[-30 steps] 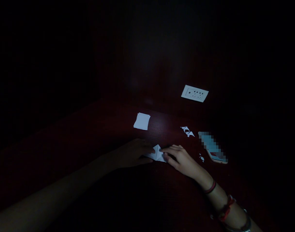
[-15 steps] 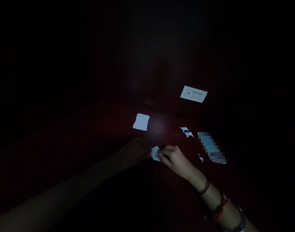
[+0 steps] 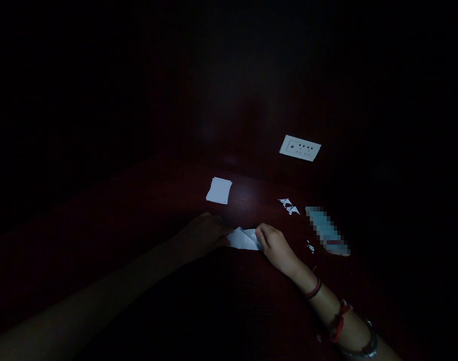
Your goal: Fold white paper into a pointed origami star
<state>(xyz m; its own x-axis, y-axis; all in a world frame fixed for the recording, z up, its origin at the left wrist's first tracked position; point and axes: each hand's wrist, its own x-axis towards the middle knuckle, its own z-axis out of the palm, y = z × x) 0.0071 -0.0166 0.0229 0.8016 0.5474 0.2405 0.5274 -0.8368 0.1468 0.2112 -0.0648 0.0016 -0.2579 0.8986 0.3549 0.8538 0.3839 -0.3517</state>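
Note:
A small folded piece of white paper lies between my two hands, low over the dark red table. My left hand, in deep shadow, is closed on the paper's left end. The right edge of the same paper is pinched by my right hand, thumb and fingers pressed together. Creases run across the paper, and a raised fold peaks near its middle. Behind it a stack of white paper squares rests on the table.
Folded white paper pieces lie to the right, with tiny paper scraps nearer me. Beside them is a phone with a blurred-out screen. A white socket plate is on the wall behind. The surroundings are very dark.
The paper has been spread wider between my hands. My right hand has shifted from the fold to the right edge, now pinching there; the left has moved slightly left.

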